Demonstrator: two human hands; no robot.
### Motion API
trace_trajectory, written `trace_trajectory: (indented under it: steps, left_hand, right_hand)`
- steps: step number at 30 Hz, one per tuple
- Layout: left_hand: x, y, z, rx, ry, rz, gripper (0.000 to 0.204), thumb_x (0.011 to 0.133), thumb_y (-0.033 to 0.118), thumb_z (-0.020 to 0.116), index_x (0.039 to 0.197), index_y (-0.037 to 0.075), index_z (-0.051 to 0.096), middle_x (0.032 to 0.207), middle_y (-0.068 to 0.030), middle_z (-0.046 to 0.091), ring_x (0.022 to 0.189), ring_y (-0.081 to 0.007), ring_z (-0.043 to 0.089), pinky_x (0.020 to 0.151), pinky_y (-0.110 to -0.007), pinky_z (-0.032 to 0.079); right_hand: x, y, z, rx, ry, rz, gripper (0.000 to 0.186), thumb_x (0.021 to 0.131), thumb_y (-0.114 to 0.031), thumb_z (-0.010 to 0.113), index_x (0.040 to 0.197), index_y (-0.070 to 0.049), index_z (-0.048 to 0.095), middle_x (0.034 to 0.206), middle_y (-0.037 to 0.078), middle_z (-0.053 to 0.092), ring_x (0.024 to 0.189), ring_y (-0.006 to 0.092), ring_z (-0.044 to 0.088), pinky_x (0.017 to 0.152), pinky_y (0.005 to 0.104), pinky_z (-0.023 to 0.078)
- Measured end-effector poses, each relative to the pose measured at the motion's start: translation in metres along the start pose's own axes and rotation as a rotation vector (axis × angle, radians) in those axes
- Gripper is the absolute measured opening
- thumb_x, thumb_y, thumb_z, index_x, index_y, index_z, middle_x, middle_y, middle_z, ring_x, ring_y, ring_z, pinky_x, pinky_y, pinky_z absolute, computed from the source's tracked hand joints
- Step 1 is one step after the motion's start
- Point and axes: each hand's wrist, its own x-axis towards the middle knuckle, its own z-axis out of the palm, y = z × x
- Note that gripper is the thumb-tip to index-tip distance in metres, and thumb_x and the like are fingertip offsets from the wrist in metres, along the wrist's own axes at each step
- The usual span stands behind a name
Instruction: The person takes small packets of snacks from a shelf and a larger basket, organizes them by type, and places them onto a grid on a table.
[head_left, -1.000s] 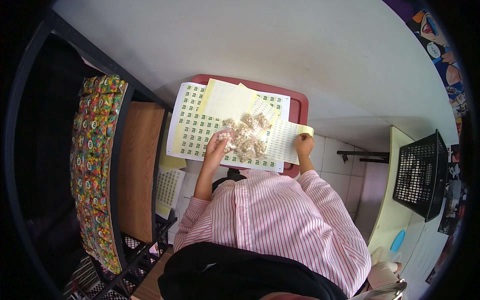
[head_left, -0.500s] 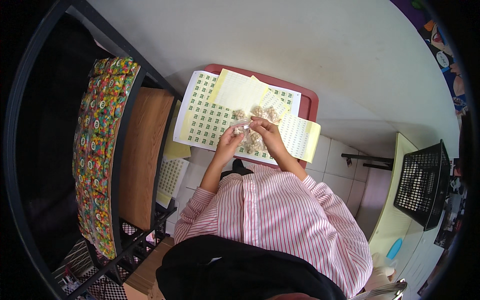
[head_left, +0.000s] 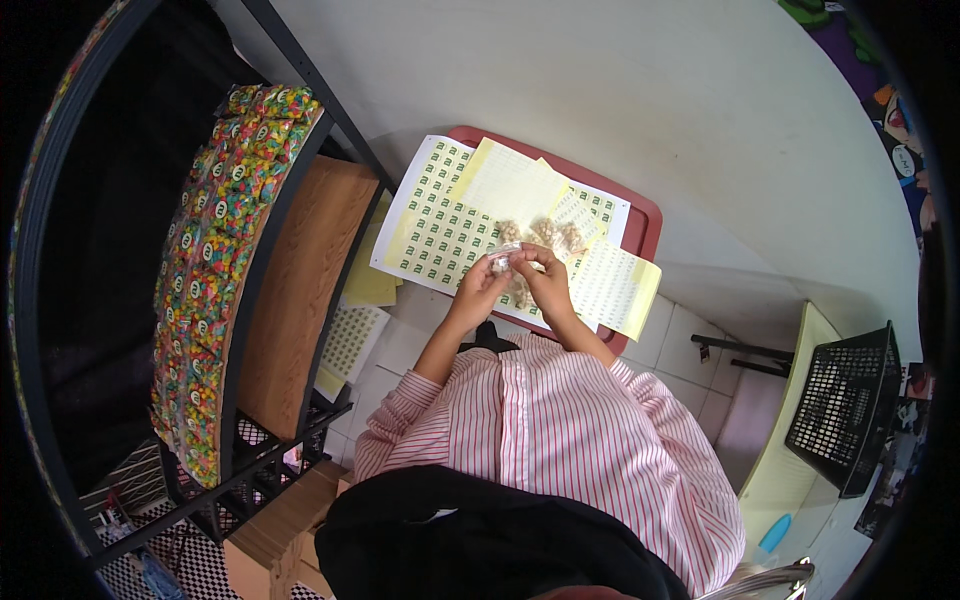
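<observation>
Over the red table, my left hand [head_left: 482, 288] is closed on a small clear plastic bag [head_left: 503, 256] with pale contents. My right hand [head_left: 546, 282] pinches at the same bag's right side; a small white patch shows on its front. Whether my right fingers hold anything else is too small to tell. Several similar bags of pale, lumpy pieces [head_left: 556, 235] lie just beyond my hands, and another bag [head_left: 521, 293] is partly hidden below them. Beneath is a white sheet of green-printed stickers [head_left: 430, 215].
A yellow-edged sheet [head_left: 510, 178] and a label sheet [head_left: 615, 285] overlap on the red table [head_left: 645, 215]. At left, a shelf rack bears packets of colourful sweets [head_left: 215, 240] above a wooden board [head_left: 305, 300]. A black plastic basket [head_left: 845, 410] stands at right.
The view has shifted, so the table appears further right. My hands have drawn closer together around the bag, and the white strip between them now shows against its front.
</observation>
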Motion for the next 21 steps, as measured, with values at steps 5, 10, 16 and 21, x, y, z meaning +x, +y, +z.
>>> trace_trajectory:
  steps: [5,10,16,21]
  left_hand:
    - [-0.003,-0.006,-0.001,0.022,0.016,0.063,0.031,0.083,0.006,0.048,0.113,0.000,0.042,0.095,-0.0041,0.054,0.078,-0.0060,0.053,0.063,-0.017,0.041]
    - [-0.006,-0.010,-0.001,-0.002,0.020,-0.046,0.026,0.084,0.010,0.046,0.109,0.001,0.046,0.091,-0.0038,0.055,0.079,-0.0054,0.052,0.063,-0.018,0.041]
    - [-0.001,-0.017,0.007,0.047,0.038,-0.008,0.021,0.085,0.012,0.043,0.100,0.001,0.052,0.083,-0.0023,0.054,0.071,-0.0061,0.048,0.060,-0.020,0.040]
    - [0.007,-0.039,0.005,0.138,0.001,-0.061,0.022,0.085,0.013,0.039,0.099,0.001,0.052,0.088,-0.0051,0.055,0.078,-0.0085,0.050,0.068,-0.021,0.041]
  right_hand:
    - [-0.006,0.007,0.006,-0.071,0.055,-0.068,0.016,0.069,-0.014,0.063,0.078,0.000,0.062,0.101,0.014,0.054,0.096,0.0218,0.051,0.082,0.0294,0.039]
    - [-0.009,0.021,0.004,-0.088,0.111,-0.127,0.017,0.068,-0.015,0.066,0.075,-0.001,0.061,0.087,0.012,0.058,0.087,0.0203,0.052,0.078,0.0290,0.040]
    - [-0.008,0.040,-0.009,0.031,0.050,-0.042,0.014,0.071,-0.001,0.062,0.080,0.001,0.052,0.082,0.007,0.056,0.071,0.0111,0.054,0.064,0.0221,0.045]
    - [-0.016,0.033,-0.023,0.147,0.084,0.136,0.028,0.066,-0.007,0.068,0.086,0.000,0.051,0.082,0.008,0.055,0.067,0.0117,0.055,0.057,0.0221,0.045]
